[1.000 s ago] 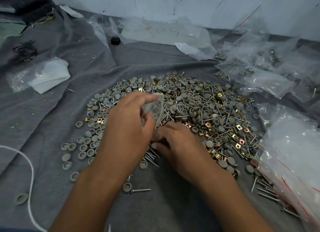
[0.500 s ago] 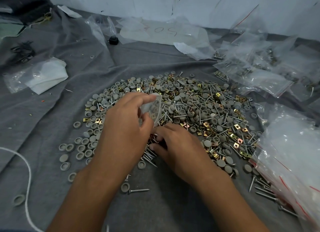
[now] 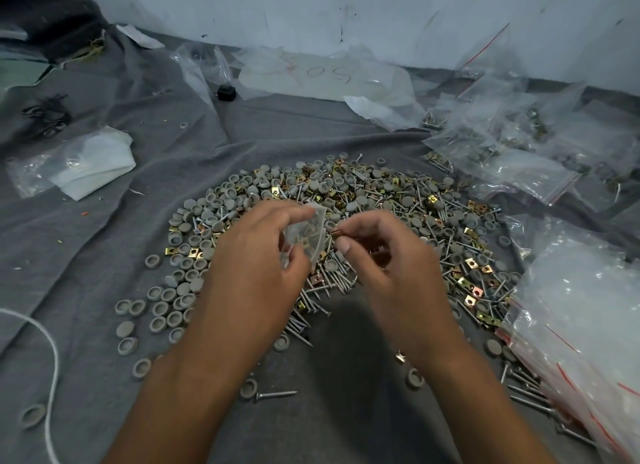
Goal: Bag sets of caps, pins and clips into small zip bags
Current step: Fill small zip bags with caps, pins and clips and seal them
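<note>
Head view: a small zip bag [image 3: 306, 236] is pinched above the heap of caps, pins and clips [image 3: 381, 221] by the left hand [image 3: 256, 255], copper clips [image 3: 337, 232] are pinched at its mouth by the right hand [image 3: 384, 255], and the mouth is best kept spread.

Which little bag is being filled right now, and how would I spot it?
Look above the heap of caps, pins and clips on the grey cloth. The left hand holds one small clear zip bag open. Unlike the bags lying at the right, it is lifted.
</note>
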The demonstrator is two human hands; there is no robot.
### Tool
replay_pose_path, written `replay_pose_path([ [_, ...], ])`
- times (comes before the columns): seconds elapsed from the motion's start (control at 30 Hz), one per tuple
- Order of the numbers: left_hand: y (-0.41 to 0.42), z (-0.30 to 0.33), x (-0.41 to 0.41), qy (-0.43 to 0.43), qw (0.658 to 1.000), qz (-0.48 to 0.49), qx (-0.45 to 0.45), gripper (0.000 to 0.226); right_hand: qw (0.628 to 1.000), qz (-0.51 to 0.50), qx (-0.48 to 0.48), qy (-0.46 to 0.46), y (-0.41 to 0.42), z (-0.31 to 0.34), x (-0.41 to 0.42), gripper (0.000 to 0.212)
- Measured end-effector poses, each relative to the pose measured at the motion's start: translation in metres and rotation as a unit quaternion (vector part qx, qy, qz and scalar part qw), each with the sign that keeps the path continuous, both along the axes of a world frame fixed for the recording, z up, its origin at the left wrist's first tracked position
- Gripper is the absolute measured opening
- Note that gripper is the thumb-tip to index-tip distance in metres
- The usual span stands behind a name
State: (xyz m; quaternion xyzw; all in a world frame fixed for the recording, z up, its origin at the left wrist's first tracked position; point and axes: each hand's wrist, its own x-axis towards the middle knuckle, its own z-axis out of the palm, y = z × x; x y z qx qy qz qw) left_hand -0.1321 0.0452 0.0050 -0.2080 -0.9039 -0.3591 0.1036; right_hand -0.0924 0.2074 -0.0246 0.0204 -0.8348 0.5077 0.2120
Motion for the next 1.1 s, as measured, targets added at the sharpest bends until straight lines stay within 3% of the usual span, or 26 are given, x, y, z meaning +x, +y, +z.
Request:
replay_pose_path([
  [0.1,0.002,-0.001,0.0,0.013,0.999,-0.032,-0.001,0.042,0.996,-0.025,0.052,0.063,-0.004,0.003,0.0,0.009],
  [0.3,0.003,-0.001,0.001,0.011,0.998,-0.068,-0.001,0.041,0.983,-0.059,0.145,0.097,-0.004,-0.003,-0.002,0.012],
  [0.4,-0.001,0.002,0.002,0.005,0.995,-0.102,-0.016,0.056,0.959,-0.088,0.25,0.096,0.005,-0.001,-0.001,0.029],
  [0.47,-0.002,0.004,0.002,0.014,0.992,-0.118,-0.042,0.067,0.941,-0.105,0.304,0.102,0.011,0.005,0.001,0.052],
  [0.53,-0.002,0.004,0.003,0.052,0.989,-0.13,-0.042,0.059,0.93,-0.12,0.322,0.132,0.017,0.01,0.002,0.039],
  [0.6,-0.001,0.005,0.004,0.103,0.984,-0.142,0.017,0.043,0.933,-0.117,0.297,0.168,0.021,0.013,0.003,0.018],
  [0.67,-0.002,0.007,0.005,0.12,0.977,-0.136,0.109,0.026,0.948,-0.103,0.226,0.198,0.026,0.017,0.005,0.014],
  [0.8,-0.004,0.008,0.004,0.033,0.965,-0.084,0.248,0.018,0.97,-0.085,0.087,0.21,0.031,0.026,0.01,0.009],
  [0.97,-0.001,-0.001,-0.002,-0.083,0.95,-0.072,0.291,0.022,0.995,-0.027,-0.052,0.083,0.033,0.027,0.017,0.022],
  [1.1,0.0,-0.006,-0.006,-0.096,0.954,-0.065,0.275,0.025,0.996,-0.003,-0.084,0.008,0.041,0.024,0.017,0.032],
])
